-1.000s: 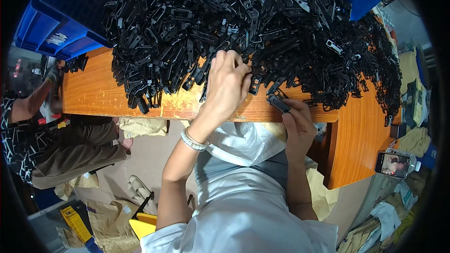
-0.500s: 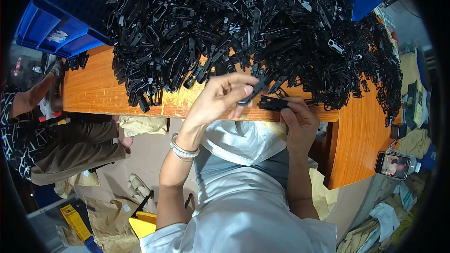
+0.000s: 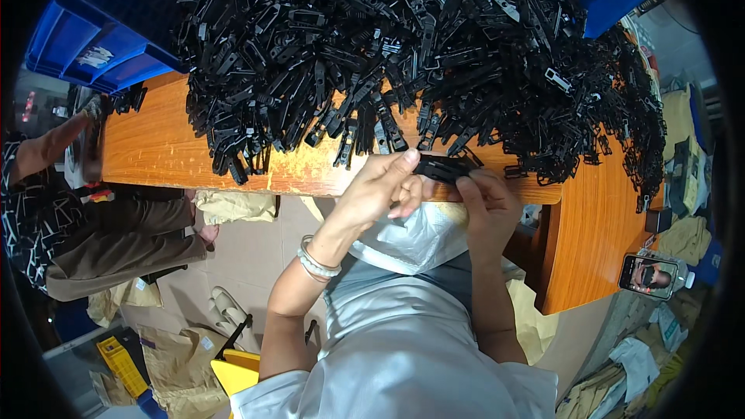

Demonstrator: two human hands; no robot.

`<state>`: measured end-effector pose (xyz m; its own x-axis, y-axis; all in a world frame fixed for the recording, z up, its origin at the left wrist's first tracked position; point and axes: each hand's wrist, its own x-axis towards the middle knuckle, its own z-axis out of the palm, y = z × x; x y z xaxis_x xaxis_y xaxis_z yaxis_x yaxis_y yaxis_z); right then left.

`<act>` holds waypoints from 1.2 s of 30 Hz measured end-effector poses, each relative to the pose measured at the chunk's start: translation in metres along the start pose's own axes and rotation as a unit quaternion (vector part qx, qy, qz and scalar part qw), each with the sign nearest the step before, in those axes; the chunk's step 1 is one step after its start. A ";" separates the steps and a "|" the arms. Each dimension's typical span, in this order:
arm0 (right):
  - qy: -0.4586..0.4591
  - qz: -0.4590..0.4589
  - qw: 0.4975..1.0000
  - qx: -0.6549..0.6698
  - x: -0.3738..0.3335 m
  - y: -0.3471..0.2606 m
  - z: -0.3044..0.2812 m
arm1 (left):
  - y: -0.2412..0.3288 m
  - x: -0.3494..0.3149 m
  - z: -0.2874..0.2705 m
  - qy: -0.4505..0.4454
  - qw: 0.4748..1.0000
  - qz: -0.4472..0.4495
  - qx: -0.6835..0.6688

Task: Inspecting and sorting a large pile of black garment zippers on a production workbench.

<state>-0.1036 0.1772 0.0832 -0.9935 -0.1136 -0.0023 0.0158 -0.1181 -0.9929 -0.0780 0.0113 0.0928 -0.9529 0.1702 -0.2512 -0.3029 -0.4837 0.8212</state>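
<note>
Over the table's front edge, both my hands are closed on a slim black clip-like part (image 3: 441, 168). My left hand (image 3: 382, 190), with beaded bracelets at its wrist, pinches the part's left end between thumb and fingers. At its right end, my right hand (image 3: 490, 200) grips with thumb and fingertips. The fingers cover both ends, and I cannot tell whether it is one piece or two pressed together. Just beyond the hands lies a large heap of similar black parts (image 3: 341, 46), some showing shiny metal.
The heap covers much of the wooden table (image 3: 155, 140). A blue crate (image 3: 58, 46) stands at the far left. Another person's arm (image 3: 54, 147) reaches to the table's left end. A phone (image 3: 650, 275) leans at the right. White cloth or sacking (image 3: 403, 240) lies over my lap.
My left hand has moved slightly right and down, bringing its black piece against the one in my right hand. The two hands are now closer together.
</note>
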 end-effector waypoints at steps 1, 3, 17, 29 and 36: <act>-0.011 0.001 1.000 0.013 -0.001 -0.001 0.002 | -0.001 0.000 0.002 0.013 0.999 -0.001 0.036; -0.015 -0.020 1.000 -0.001 -0.004 -0.001 0.003 | -0.004 0.001 0.007 0.026 0.997 -0.001 0.073; -0.066 0.027 0.996 0.046 -0.008 0.004 0.004 | 0.011 -0.006 0.011 0.043 0.976 0.037 0.212; -0.076 0.054 0.995 0.019 -0.006 0.017 -0.009 | 0.022 0.094 0.026 0.148 0.640 0.300 0.691; -0.098 -0.026 0.994 -0.040 0.001 0.029 -0.013 | 0.027 0.104 0.031 0.210 0.624 0.239 0.713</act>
<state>-0.1060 0.1868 0.0531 -0.9515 -0.3008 0.0640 -0.0512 -0.0502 -0.9974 -0.1847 0.0420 0.1047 -0.9396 -0.0854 0.3315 0.0576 0.9152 0.3989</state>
